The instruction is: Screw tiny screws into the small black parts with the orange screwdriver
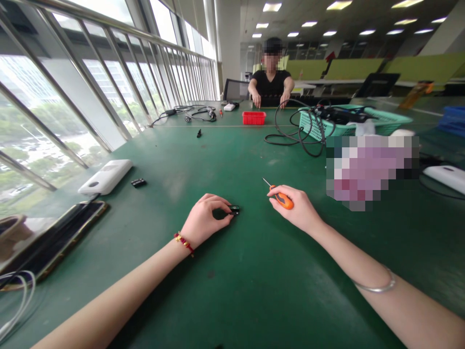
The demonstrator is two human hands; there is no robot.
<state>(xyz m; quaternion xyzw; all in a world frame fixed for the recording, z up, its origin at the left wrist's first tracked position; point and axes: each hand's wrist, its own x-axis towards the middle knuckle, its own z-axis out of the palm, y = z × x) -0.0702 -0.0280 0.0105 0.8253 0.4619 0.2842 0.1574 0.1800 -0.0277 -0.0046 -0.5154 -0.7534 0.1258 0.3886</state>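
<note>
Between the thumb and fingers of my left hand (209, 215) is a small black part (234, 210), pinched close to the green table (232, 281). Its exact kind is too small to make out. My right hand (298, 206) is closed around a screwdriver (283, 199) with an orange and grey handle. The screwdriver's thin metal shaft points up and to the left, apart from the black part. Another small black piece (138, 182) lies on the table to the left of my left hand.
At left are a white power bank (107, 177) and a phone (58, 242). A red bin (254, 118) and a teal basket (388, 118) with black cables stand farther back. A person (271, 80) sits at the far end. A metal railing (119, 63) runs along the left.
</note>
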